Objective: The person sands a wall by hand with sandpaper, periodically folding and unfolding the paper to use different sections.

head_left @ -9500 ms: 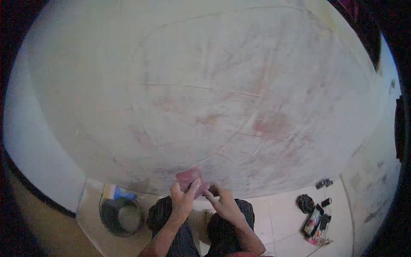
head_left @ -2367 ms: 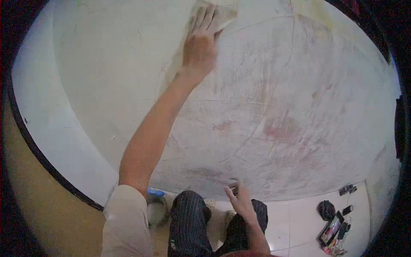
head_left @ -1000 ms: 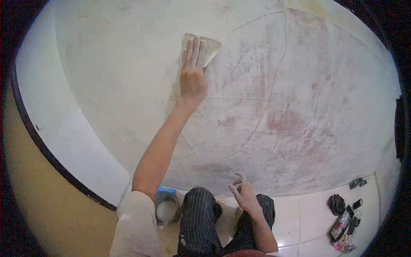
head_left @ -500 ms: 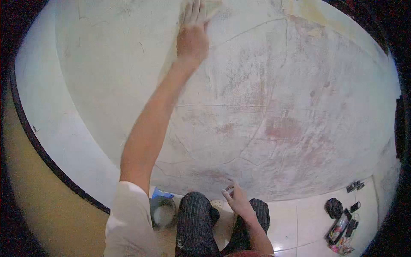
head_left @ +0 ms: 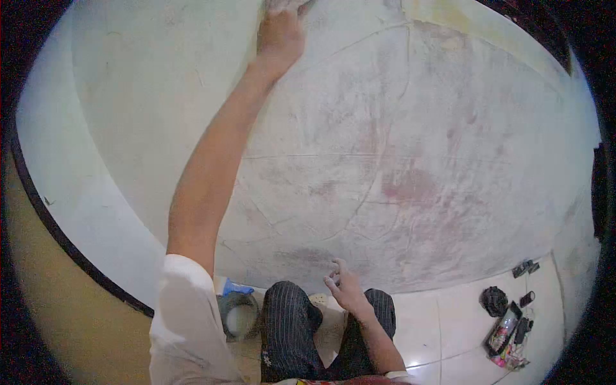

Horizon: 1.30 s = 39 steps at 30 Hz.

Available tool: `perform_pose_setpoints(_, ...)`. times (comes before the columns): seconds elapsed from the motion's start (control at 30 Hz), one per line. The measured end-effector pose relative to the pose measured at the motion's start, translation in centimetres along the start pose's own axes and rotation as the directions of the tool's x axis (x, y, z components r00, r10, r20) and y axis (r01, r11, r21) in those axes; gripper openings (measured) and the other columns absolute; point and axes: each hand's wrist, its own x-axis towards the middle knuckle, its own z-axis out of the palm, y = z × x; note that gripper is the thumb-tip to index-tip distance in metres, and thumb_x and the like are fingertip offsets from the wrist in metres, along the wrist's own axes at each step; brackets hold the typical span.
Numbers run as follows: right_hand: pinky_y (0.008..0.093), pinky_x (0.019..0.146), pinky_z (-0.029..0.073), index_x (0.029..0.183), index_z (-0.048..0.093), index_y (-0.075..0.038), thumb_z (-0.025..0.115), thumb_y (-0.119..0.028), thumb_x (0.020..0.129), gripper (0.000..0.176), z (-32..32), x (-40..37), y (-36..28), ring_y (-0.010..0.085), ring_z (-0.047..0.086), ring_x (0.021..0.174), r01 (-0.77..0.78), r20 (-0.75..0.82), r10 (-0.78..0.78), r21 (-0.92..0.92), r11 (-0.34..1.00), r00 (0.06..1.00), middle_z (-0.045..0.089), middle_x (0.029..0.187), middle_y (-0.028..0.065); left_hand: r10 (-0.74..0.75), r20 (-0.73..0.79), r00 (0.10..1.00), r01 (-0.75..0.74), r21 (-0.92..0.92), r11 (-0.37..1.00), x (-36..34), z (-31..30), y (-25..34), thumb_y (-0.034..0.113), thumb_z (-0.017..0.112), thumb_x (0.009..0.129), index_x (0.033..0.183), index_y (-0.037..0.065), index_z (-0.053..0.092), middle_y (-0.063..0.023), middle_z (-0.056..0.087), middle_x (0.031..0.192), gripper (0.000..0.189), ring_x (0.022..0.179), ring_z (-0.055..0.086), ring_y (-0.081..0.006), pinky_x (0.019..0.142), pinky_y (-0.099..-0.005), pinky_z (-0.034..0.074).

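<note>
My left hand reaches far up against a plastered wall with patchy pinkish and grey marks. Its fingers are partly cut off by the top edge and press a flat piece of sandpaper, hardly visible now, to the surface. Down near my knees is my right hand, its dusty fingers loosely bent and apart, with nothing in them. It hovers in front of the wall's lower part, above my dark striped trousers.
By my left knee stands a dark round bucket with a blue item behind it. On the tiled floor at right lie a black bundle, an open black case and small dark objects.
My left hand has shifted up in the view, so its fingertips and the sandpaper are mostly out of frame. My right hand has risen slightly. The view has moved a little.
</note>
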Motion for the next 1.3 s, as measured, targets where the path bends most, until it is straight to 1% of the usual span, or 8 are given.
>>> perform_pose_setpoints(0.17,0.0438,0.075,0.050,0.136,0.038,-0.003,0.062,-0.024,0.091,0.056,-1.0,-0.2,-0.2,0.0372,0.063,0.084,0.008,0.008,-0.008,-0.005,1.000,1.000,0.062,0.100,0.0205,-0.045,-0.025,0.999,0.043,-0.070,0.997,-2.3,0.9,-1.1,0.014,0.052,0.092,0.133,0.002,0.052,-0.0239,0.034,0.148,0.043,0.141,0.026,-0.0388,0.119,-0.0419,0.018)
perform_pose_setpoints(0.3,0.0401,0.072,0.048,0.134,0.040,-0.002,0.061,-0.023,0.092,0.052,-1.8,-0.5,0.3,0.0281,0.062,0.075,-0.035,0.023,0.034,0.045,0.998,0.999,0.062,0.090,0.0156,-0.004,0.187,0.982,-0.012,0.085,0.996,-10.7,-1.3,0.0,0.003,0.055,0.087,0.147,0.006,0.033,-0.0110,0.031,0.153,0.063,0.143,0.025,-0.0308,0.115,-0.0427,0.029)
perform_pose_setpoints(0.47,0.0398,0.072,0.049,0.134,0.041,-0.002,0.061,-0.026,0.092,0.053,-2.5,-1.3,0.4,0.0285,0.062,0.075,-0.026,-0.037,0.029,0.083,0.996,0.999,0.062,0.089,0.0153,0.051,0.308,0.950,0.001,-0.168,0.986,-16.9,-4.0,-0.8,0.006,0.063,0.084,0.142,0.004,0.041,-0.0123,0.037,0.149,0.062,0.140,0.031,-0.0319,0.115,-0.0438,0.031)
perform_pose_setpoints(0.7,0.0410,0.078,0.049,0.135,0.040,-0.001,0.060,-0.032,0.092,0.057,-0.5,0.0,2.6,0.0326,0.063,0.087,0.095,-0.001,-0.097,-0.192,0.977,0.995,0.062,0.100,0.0184,0.029,0.501,0.865,-0.011,-0.038,0.999,-1.1,-0.7,2.0,0.007,0.058,0.086,0.136,0.004,0.048,-0.0169,0.046,0.141,0.051,0.132,0.042,-0.0317,0.105,-0.0404,0.041)
perform_pose_setpoints(0.77,0.0458,0.084,0.048,0.137,0.038,-0.003,0.059,-0.029,0.092,0.056,-0.8,-0.1,1.0,0.0412,0.060,0.097,-0.053,0.051,0.052,0.012,0.999,0.997,0.062,0.106,0.0240,0.086,0.403,0.911,-0.035,-0.132,0.991,1.2,1.5,2.1,0.003,0.056,0.085,0.136,0.006,0.048,-0.0149,0.047,0.140,0.051,0.131,0.043,-0.0305,0.106,-0.0406,0.041)
perform_pose_setpoints(0.9,0.0382,0.076,0.049,0.136,0.038,-0.001,0.060,-0.029,0.093,0.056,-2.0,-0.3,1.1,0.0273,0.063,0.082,-0.123,0.054,0.125,-0.045,0.991,0.991,0.060,0.096,0.0164,0.320,0.159,0.934,-0.293,-0.175,0.940,-4.3,-0.4,0.0,-0.007,0.048,0.085,0.137,0.009,0.048,-0.0082,0.047,0.141,0.055,0.129,0.046,-0.0278,0.109,-0.0400,0.040)
perform_pose_setpoints(1.13,0.0388,0.073,0.049,0.136,0.038,-0.001,0.061,-0.026,0.093,0.055,-4.8,-2.2,0.5,0.0272,0.063,0.078,-0.079,0.047,0.079,-0.013,0.997,0.996,0.060,0.095,0.0161,0.291,0.566,0.771,-0.306,-0.072,0.949,-13.9,-7.5,-7.7,-0.012,0.050,0.077,0.144,0.014,0.041,-0.0029,0.032,0.153,0.072,0.142,0.027,-0.0266,0.118,-0.0444,0.025)
perform_pose_setpoints(1.3,0.0397,0.074,0.049,0.136,0.038,-0.001,0.060,-0.027,0.094,0.054,-4.3,-2.3,0.4,0.0286,0.064,0.079,-0.026,0.069,0.027,-0.013,1.000,0.997,0.061,0.096,0.0171,0.298,0.512,0.806,-0.350,0.006,0.937,-12.5,-7.6,-6.3,-0.005,0.052,0.083,0.143,0.014,0.041,-0.0016,0.037,0.150,0.064,0.140,0.031,-0.0269,0.117,-0.0409,0.030)
